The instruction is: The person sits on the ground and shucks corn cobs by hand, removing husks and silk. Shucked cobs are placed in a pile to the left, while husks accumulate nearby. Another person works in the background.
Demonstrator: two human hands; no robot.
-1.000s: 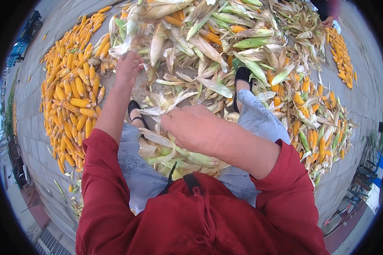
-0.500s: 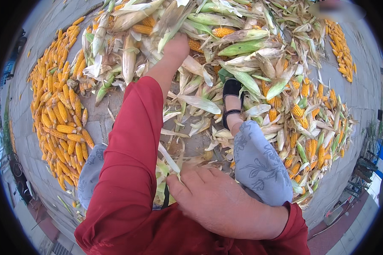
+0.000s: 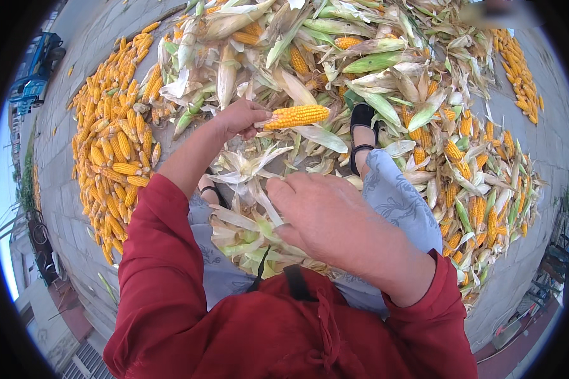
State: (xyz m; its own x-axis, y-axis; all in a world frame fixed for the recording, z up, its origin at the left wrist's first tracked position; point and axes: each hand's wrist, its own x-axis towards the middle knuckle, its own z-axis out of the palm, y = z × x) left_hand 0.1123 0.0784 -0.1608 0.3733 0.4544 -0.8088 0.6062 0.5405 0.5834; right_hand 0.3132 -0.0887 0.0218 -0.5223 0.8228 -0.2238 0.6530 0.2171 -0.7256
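Observation:
My left hand (image 3: 243, 120) is closed on the stem end of a bare yellow corn cob (image 3: 297, 117). The cob points right, above the husks between my feet. Nearer to me, my right hand (image 3: 319, 211) hovers back side up over loose pale husks (image 3: 250, 243). Its thumb and forefinger stand apart with nothing visible between them; the other fingers are mostly hidden under the hand. Ahead lies a heap of corn ears in green and dry husks (image 3: 376, 62).
A pile of bare yellow cobs (image 3: 117, 151) lies on the paving at left, with another cob pile (image 3: 517, 76) at far right. Cobs mixed with husks (image 3: 480, 208) spread beside my right leg. My shoe (image 3: 363, 129) stands against the heap. A blue vehicle (image 3: 38, 72) is at far left.
My left hand has drawn back from the husk heap towards me and now has a bare corn cob in it. My right hand has moved slightly forward, its thumb now farther from the forefinger.

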